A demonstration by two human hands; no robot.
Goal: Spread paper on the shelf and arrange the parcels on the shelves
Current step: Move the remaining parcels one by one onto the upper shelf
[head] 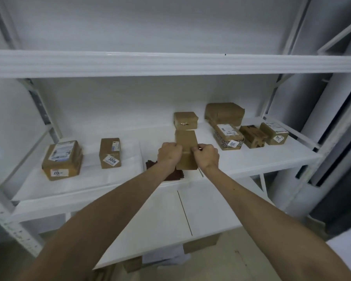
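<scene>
Two bare forearms (109,209) are stretched towards a long brown cardboard parcel (186,141), which is gripped at its sides by the left hand (169,154) and the right hand (206,157), fingers curled, over the white metal shelf (69,207). Just behind the parcel a small brown cardboard box (185,120) is set. Under its near end lies dark reddish-brown crumpled material (171,175), and to its left white paper (85,175) is spread. If the parcel is pushed back, the small box could be shoved. If it is set on the crumpled material, it could be left tilted.

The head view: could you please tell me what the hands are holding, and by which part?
The long brown cardboard parcel, gripped midway along: left hand on its left edge, right hand on its right edge.
</scene>
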